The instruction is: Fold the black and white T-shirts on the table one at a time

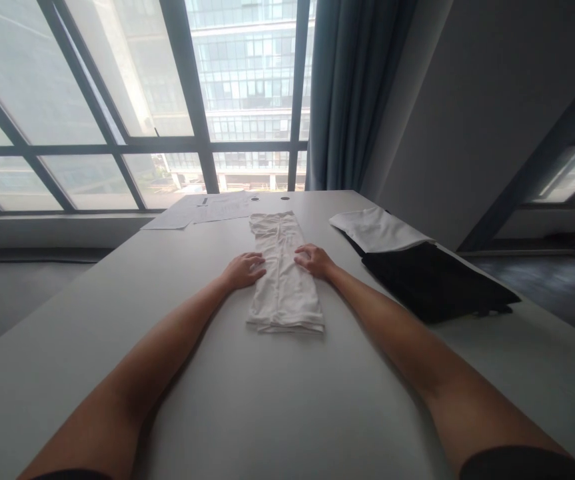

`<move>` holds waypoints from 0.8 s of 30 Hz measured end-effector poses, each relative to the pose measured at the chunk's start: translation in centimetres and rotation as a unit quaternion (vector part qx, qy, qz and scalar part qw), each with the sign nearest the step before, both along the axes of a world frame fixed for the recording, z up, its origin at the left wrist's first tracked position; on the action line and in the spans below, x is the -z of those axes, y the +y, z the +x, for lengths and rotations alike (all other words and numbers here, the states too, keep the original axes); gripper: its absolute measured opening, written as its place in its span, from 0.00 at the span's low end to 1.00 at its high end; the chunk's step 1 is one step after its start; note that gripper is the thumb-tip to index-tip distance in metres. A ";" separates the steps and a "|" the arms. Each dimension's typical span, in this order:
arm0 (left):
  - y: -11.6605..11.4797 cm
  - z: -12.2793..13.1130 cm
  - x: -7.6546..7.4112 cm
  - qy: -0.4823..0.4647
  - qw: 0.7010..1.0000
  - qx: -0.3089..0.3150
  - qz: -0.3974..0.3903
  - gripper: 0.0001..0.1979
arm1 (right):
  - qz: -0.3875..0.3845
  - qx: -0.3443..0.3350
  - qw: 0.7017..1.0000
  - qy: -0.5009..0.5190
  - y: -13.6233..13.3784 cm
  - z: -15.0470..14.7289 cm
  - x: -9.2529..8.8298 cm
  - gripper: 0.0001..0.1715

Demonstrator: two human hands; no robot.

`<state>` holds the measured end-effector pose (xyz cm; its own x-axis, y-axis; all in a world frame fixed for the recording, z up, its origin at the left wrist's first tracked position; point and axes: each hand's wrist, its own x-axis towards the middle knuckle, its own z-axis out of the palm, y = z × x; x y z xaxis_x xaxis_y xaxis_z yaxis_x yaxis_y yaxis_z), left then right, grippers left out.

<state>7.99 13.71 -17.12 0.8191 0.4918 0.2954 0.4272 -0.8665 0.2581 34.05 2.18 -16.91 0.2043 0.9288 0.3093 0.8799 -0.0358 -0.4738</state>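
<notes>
A white garment (287, 287), folded into a long narrow strip, lies lengthwise on the white table (277, 393). Wrinkles run across its far half, and stacked layers show at its near edge. At its left edge rests my left hand (244, 270), fingers apart and tips touching the cloth. My right hand (314, 261) lies on the right edge with its fingers spread over the fabric. Neither hand grips the cloth. What exact kind of garment it is cannot be made out in its folded state.
To the right lie a folded white cloth (380, 230) and, partly under it, a black folded cloth (437, 280). Sheets of paper (172, 217) lie at the far left of the table. Beyond the table are windows (247, 80) and a blue-grey curtain (342, 100).
</notes>
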 end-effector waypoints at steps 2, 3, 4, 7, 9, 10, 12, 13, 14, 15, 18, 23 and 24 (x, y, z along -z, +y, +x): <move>-2.2 -1.5 -0.1 0.000 1.000 0.028 0.005 0.23 | 0.006 -0.032 0.999 -0.011 -2.5 -0.9 0.1 0.18; -3.4 -2.2 -0.1 -0.001 0.999 0.042 0.007 0.23 | 0.007 -0.042 0.999 -0.019 -3.7 -1.4 0.2 0.18; -4.5 -2.8 -0.2 -0.002 0.998 0.055 0.007 0.23 | 0.008 -0.049 0.998 -0.027 -4.8 -1.9 0.1 0.17; -7.8 -4.3 -0.3 0.002 0.996 0.089 0.005 0.24 | 0.005 -0.059 0.997 -0.050 -7.8 -3.3 0.1 0.15; -9.8 -5.2 -0.3 0.002 0.995 0.103 0.006 0.23 | 0.007 -0.069 0.996 -0.063 -9.6 -4.1 0.1 0.15; -10.7 -5.6 -0.3 -0.002 0.994 0.109 0.007 0.23 | 0.010 -0.073 0.995 -0.069 -10.4 -4.5 0.1 0.14; -12.2 -6.3 -0.3 -0.021 0.992 0.124 0.007 0.21 | 0.023 -0.081 0.993 -0.081 -11.9 -5.2 0.1 0.13; -12.8 -6.6 -0.3 -0.032 0.990 0.136 0.007 0.20 | 0.031 -0.083 0.992 -0.089 -12.6 -5.6 0.1 0.13; -13.3 -6.9 -0.3 -0.044 0.988 0.149 0.007 0.20 | 0.038 -0.085 0.991 -0.097 -13.2 -5.9 -0.1 0.12; -13.7 -7.2 -0.3 -0.055 0.985 0.162 0.006 0.20 | 0.041 -0.089 0.990 -0.102 -13.6 -6.2 -0.3 0.12; -14.1 -7.5 -0.5 -0.079 0.980 0.184 0.011 0.19 | 0.015 -0.123 0.989 -0.082 -14.6 -6.6 -1.4 0.13; -14.4 -7.4 -1.2 -0.033 0.980 0.175 0.088 0.15 | -0.098 -0.228 0.967 -0.059 -15.6 -5.7 -3.5 0.35; -14.5 -7.3 -1.3 -0.014 0.980 0.167 0.110 0.15 | -0.104 -0.226 0.966 -0.072 -15.7 -5.7 -3.7 0.35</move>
<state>0.67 -0.80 -15.77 0.9137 0.1194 0.3884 0.1056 -0.9928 0.0567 28.39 -13.55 -13.19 -0.2687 0.9579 0.1007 0.8840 0.2868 -0.3691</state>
